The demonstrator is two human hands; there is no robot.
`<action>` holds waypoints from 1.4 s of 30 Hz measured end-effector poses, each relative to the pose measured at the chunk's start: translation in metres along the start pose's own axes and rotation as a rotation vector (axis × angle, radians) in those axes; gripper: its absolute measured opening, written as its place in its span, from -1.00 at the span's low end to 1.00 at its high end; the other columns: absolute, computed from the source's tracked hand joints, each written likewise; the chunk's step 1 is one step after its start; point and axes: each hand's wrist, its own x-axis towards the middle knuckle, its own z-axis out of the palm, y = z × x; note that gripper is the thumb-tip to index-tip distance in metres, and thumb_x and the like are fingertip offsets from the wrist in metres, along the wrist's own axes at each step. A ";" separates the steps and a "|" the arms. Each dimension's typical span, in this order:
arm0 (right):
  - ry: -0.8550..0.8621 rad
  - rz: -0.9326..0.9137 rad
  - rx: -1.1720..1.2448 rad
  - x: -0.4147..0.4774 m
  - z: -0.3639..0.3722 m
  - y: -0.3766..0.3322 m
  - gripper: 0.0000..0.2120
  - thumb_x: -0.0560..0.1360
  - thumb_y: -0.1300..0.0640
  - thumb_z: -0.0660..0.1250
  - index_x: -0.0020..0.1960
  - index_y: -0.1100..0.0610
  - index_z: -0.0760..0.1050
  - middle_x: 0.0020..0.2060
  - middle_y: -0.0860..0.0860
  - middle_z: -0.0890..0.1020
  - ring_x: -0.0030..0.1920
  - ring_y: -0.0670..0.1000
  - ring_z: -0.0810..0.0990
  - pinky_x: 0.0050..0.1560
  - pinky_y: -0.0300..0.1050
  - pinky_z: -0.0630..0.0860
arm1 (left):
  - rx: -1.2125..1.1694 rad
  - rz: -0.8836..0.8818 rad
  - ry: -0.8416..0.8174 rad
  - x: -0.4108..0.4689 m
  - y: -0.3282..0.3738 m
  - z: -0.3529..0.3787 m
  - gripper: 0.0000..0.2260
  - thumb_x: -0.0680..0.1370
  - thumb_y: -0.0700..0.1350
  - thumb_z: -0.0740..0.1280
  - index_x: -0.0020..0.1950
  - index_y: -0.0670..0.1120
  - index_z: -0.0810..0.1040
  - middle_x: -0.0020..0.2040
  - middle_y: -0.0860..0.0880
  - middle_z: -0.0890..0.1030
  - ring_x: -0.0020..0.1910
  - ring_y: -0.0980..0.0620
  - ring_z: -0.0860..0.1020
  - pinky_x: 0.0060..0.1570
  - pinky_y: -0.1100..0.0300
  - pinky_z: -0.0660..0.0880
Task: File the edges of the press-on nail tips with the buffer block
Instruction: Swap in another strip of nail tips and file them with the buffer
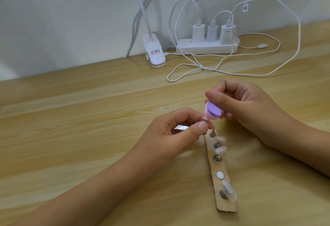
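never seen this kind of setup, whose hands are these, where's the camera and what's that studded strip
There is no machine, just one picture from a camera worn on the person's head, looking down at their bare hands. The right hand grips a purple-and-pink buffer block against what seems a nail tip, pinched by the left hand and mostly hidden. On the wooden table lies a wooden strip with metal studs, some carrying clear nail tips. Behind stand a power strip with chargers and a lamp clip.
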 end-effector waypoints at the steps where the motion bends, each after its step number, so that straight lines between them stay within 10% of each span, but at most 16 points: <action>1: 0.022 0.000 0.008 0.000 -0.002 0.001 -0.78 0.40 0.02 0.37 -0.24 0.17 0.45 -0.42 0.00 0.63 -0.47 -0.17 0.44 -0.40 -0.39 0.36 | -0.014 -0.004 0.000 0.000 0.000 0.000 -0.91 0.54 -0.06 0.35 -0.10 0.06 0.65 -0.11 0.13 0.67 -0.08 0.21 0.60 -0.08 0.37 0.50; 13: 0.033 -0.264 0.012 -0.002 0.000 0.007 -0.86 0.53 0.08 0.28 -0.09 0.15 0.41 -0.40 -0.09 0.63 -0.42 -0.22 0.52 -0.32 -0.46 0.41 | -0.109 -0.027 -0.016 0.000 0.003 0.000 -0.91 0.53 -0.12 0.35 -0.08 -0.10 0.62 -0.05 0.09 0.71 0.02 0.19 0.65 0.01 0.37 0.50; 42: 0.010 -0.126 0.080 -0.003 0.002 0.007 -0.81 0.39 0.09 0.37 -0.12 0.21 0.49 -0.39 0.00 0.63 -0.39 -0.10 0.53 -0.30 -0.28 0.50 | -0.186 -0.021 0.106 0.001 0.005 -0.001 -0.94 0.47 -0.11 0.40 -0.14 0.02 0.67 -0.21 0.05 0.68 -0.22 0.21 0.59 -0.17 0.40 0.48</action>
